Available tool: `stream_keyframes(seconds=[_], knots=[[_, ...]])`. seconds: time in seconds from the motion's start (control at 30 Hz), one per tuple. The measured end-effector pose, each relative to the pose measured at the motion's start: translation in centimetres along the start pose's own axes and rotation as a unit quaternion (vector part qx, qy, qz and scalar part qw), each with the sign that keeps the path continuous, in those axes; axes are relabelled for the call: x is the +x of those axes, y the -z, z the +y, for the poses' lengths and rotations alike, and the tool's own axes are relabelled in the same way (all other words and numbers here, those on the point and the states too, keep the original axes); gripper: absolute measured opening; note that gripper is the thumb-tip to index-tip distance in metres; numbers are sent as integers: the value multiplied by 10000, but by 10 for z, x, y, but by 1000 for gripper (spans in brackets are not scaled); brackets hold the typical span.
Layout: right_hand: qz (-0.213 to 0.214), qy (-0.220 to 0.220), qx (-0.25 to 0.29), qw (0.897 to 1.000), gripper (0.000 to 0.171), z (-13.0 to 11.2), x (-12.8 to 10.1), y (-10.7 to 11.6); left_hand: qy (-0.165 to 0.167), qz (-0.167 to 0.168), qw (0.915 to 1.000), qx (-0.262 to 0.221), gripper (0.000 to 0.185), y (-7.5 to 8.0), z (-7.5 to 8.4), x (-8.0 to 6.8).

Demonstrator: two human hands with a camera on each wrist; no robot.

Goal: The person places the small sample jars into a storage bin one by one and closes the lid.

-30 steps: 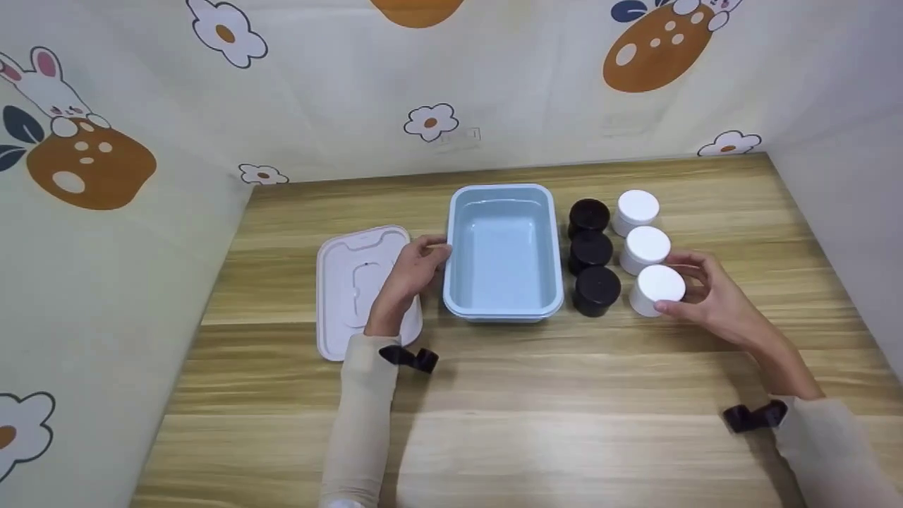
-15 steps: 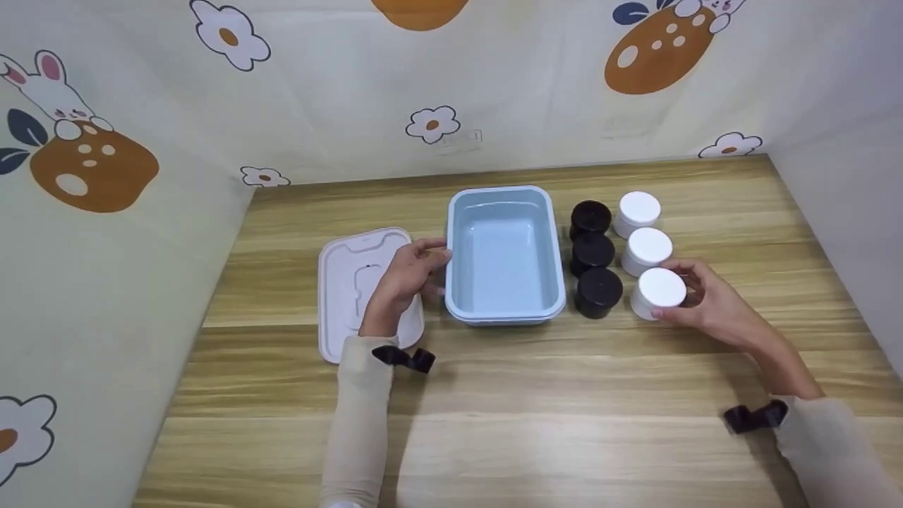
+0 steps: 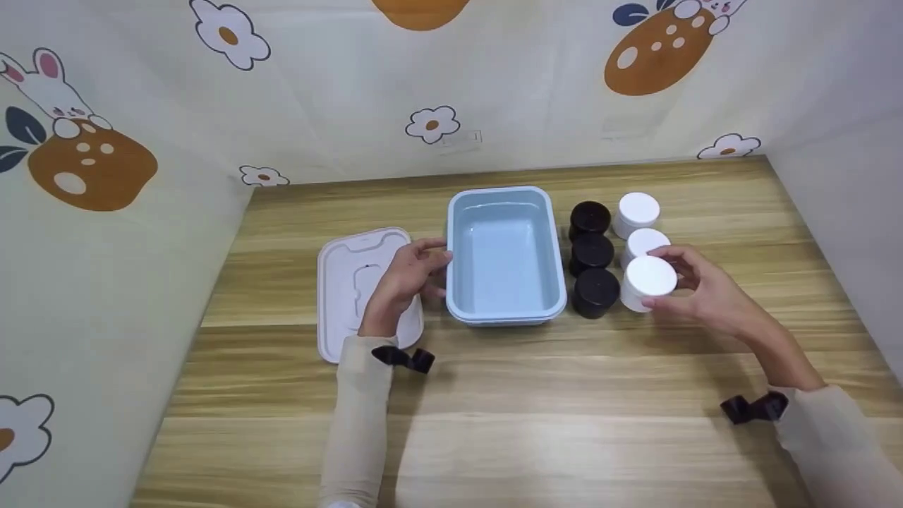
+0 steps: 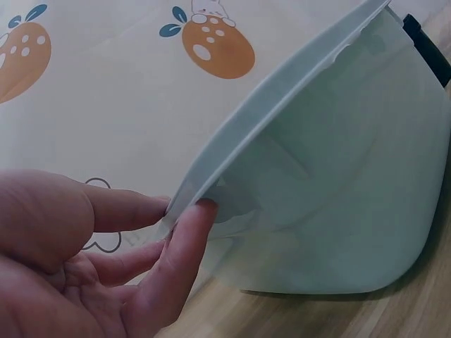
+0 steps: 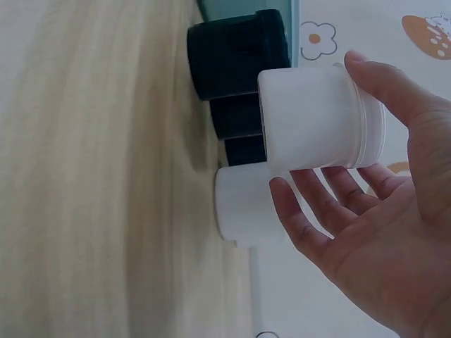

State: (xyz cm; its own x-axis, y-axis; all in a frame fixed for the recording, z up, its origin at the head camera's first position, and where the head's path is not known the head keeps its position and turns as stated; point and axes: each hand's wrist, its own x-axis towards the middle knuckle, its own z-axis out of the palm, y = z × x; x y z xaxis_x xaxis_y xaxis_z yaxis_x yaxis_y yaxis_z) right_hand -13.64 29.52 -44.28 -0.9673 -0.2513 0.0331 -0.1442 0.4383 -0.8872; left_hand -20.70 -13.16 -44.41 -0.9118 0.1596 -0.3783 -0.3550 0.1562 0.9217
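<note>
A light blue plastic box (image 3: 502, 310), uncovered and with nothing in it, stands mid-table. My left hand (image 3: 409, 277) holds its left rim, and in the left wrist view the fingertips (image 4: 201, 218) meet at the rim's edge. On the right, my right hand (image 3: 695, 293) grips a white lidded jar (image 3: 650, 277) between thumb and fingers. The right wrist view shows that jar raised off the table. Behind it are two more white jars (image 3: 638, 214), and three black lidded jars (image 3: 596, 291) form a row between them and the box.
A pale lid (image 3: 338, 303) lies on the wooden table (image 3: 508, 416) left of the box, partly under my left hand. A patterned sheet (image 3: 338, 106) hangs behind the table and along its left side. A plain pale wall (image 3: 839, 212) borders the right.
My right hand has lifted the nearest white jar and shifted it slightly left and away from me. The left hand has stayed at the box's rim.
</note>
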Motion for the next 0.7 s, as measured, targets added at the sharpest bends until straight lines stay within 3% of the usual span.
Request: stream_keyframes(seconds=[0.2, 0.7], knots=[[-20, 267, -112, 9996, 64, -18, 12, 0, 50, -3, 10000, -71, 45, 0, 0, 1], [159, 343, 25, 9993, 65, -64, 55, -12, 106, 5, 9999, -21, 45, 0, 1, 0]])
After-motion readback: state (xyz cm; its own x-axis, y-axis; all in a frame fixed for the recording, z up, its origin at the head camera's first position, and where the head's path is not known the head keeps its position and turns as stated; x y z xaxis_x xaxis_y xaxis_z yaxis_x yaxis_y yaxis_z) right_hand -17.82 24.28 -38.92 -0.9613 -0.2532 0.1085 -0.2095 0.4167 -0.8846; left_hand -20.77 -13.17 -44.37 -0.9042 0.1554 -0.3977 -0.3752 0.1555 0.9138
